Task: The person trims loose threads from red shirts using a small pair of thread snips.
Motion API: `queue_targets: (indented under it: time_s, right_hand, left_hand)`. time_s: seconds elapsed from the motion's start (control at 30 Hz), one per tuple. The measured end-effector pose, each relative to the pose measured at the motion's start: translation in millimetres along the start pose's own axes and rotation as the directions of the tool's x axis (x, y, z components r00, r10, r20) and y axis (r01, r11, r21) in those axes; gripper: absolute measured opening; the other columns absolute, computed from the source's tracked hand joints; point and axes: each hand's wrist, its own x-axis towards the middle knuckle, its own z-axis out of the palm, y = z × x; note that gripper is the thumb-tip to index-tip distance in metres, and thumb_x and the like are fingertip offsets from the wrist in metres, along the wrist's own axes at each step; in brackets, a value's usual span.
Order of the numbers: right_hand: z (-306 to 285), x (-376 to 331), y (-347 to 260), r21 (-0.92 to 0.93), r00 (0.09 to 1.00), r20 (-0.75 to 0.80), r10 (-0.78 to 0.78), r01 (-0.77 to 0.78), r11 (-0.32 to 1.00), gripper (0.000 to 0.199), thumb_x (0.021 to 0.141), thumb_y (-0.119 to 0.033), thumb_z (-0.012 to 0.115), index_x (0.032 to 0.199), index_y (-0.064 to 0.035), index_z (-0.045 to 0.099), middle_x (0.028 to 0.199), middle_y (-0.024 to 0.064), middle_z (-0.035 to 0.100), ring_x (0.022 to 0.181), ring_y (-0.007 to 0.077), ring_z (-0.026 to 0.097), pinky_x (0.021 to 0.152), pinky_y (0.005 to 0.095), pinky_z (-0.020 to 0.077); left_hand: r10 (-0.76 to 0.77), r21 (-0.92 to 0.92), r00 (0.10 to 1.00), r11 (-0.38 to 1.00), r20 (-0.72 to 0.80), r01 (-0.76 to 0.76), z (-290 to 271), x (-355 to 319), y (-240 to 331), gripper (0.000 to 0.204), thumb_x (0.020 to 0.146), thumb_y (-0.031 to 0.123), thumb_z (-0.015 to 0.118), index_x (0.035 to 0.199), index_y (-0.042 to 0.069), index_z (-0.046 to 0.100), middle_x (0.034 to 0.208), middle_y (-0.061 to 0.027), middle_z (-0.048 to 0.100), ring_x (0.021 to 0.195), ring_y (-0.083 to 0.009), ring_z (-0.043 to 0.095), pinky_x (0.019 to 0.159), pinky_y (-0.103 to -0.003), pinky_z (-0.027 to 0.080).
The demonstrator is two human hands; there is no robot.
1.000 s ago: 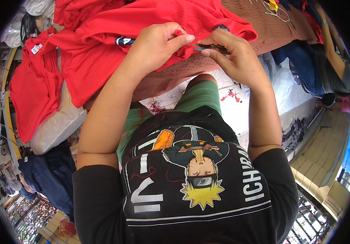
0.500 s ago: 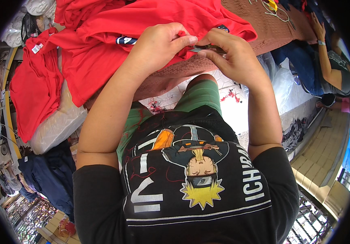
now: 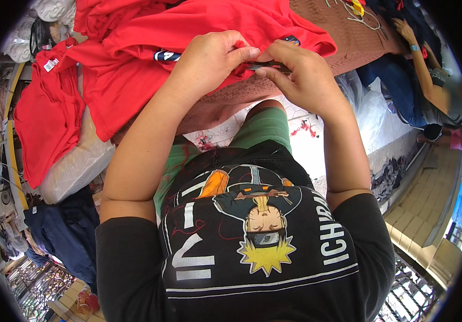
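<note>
Counting two bare hands, one left hand [image 3: 209,59] and one right hand [image 3: 309,75], plus one cutting tool [image 3: 253,67], all by the front edge of one brown-covered worktop [image 3: 362,45]. The red fabric [image 3: 215,24] shows two navy patches [image 3: 166,55], but its layers are too heaped to count lol. Past the left edge: one white tag [image 3: 51,65], one plastic-wrapped bundle [image 3: 72,170]. Past the right: one co-worker [image 3: 424,80], one watch [image 3: 415,48]. Floor thread scraps [image 3: 304,127]? Several, lost count.
</note>
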Motion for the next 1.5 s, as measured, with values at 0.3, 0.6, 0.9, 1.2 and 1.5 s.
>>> queue_targets:
  time_s: [0.3,0.6,0.9,1.2,1.5]
  right_hand:
    - [27.7,0.0,5.9,0.296,0.939,-0.175,0.296,-0.236,0.925,0.045,0.067,-0.036,0.084,0.092,-0.0032,0.067,0.078,0.0086,0.064,0.067,0.0179,0.06,0.065,0.0304,0.0488]
    - [47.1,16.3,6.3,0.564,0.888,-0.09,0.451,-0.328,0.758,0.013,0.082,-0.013,0.073,0.088,-0.0035,0.067,0.072,0.0005,0.061,0.065,0.007,0.051,0.061,0.0237,0.0437]
    - [32.1,18.4,2.2,0.805,0.849,0.094,0.52,-0.372,0.462,0.01,0.09,-0.016,0.065,0.091,-0.0054,0.064,0.072,-0.0023,0.061,0.054,0.0013,0.044,0.046,0.0185,0.0337]
    - [34.1,16.0,9.5,0.832,0.899,0.122,0.421,-0.324,0.451,0.013,0.091,-0.017,0.063,0.092,-0.0042,0.063,0.073,0.0006,0.064,0.055,0.004,0.048,0.049,0.0202,0.0364]
    - [17.7,12.5,-18.4,0.207,0.96,-0.057,0.273,-0.256,0.944,0.026,0.082,-0.022,0.072,0.094,-0.0008,0.061,0.077,0.0128,0.065,0.07,0.0241,0.064,0.067,0.0311,0.0495]
  left_hand:
    - [-0.072,-0.037,0.983,0.997,-0.167,0.066,-2.4,-2.3,14.5,0.015,0.09,0.018,0.064,0.09,0.003,0.066,0.066,0.0006,0.059,0.061,-0.0055,0.054,0.054,-0.021,0.046]
    - [0.149,0.0,0.932,0.987,-0.329,-0.158,3.4,-5.6,12.9,0.014,0.082,0.016,0.068,0.084,0.003,0.064,0.086,-0.0151,0.064,0.07,-0.0301,0.064,0.061,-0.037,0.049]
    - [0.062,-0.09,0.988,0.993,-0.142,-0.075,-5.5,-15.4,-0.3,0.038,0.081,0.007,0.071,0.117,0.004,0.059,0.098,-0.0082,0.065,0.087,-0.0138,0.063,0.08,-0.027,0.052]
    - [0.027,-0.214,0.995,0.976,-0.098,-0.048,-6.9,-15.0,-8.2,0.026,0.082,0.01,0.07,0.106,0.002,0.065,0.083,-0.0028,0.061,0.081,-0.0108,0.062,0.077,-0.025,0.051]
    - [0.0,0.065,0.997,0.998,-0.082,0.006,-7.0,-23.1,5.2,0.017,0.08,0.018,0.071,0.09,0.003,0.069,0.077,-0.0104,0.068,0.074,-0.0152,0.066,0.067,-0.028,0.049]
